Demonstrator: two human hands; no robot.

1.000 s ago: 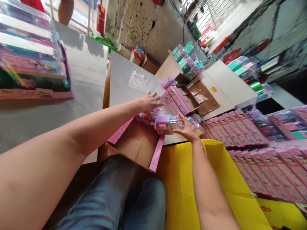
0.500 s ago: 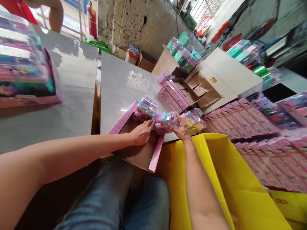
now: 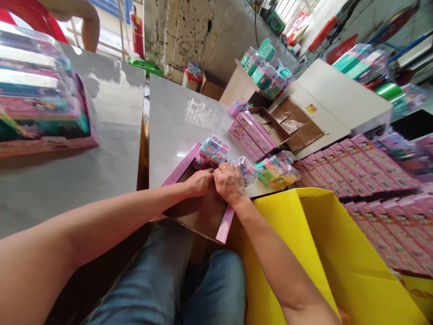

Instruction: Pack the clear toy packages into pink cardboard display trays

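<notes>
A shallow pink display box [image 3: 225, 225] with a brown inside lies tilted over my lap, against the table edge. At its far left corner sits a toy in clear plastic [image 3: 213, 151], pink and blue. My left hand [image 3: 201, 182] is closed over the box, its fingertips pinched. Against them press the curled fingers of my right hand [image 3: 230, 183]; what both pinch is hidden. Just beyond my right hand, partly covered by it, is a second clear-packed toy [image 3: 246, 170]. A green and yellow packed toy [image 3: 277, 171] lies farther right.
A yellow bin [image 3: 284, 230] stands close on my right, under my forearm. Behind it are rows of pink boxes [image 3: 358, 164]. Two grey tables [image 3: 118, 122] have a gap between them. A filled pink box [image 3: 50, 146] sits at left, near another person's arm [image 3: 91, 27].
My right hand has moved left from the far end of the second toy to meet my left hand. My left hand stays by the toy. The view has shifted slightly.
</notes>
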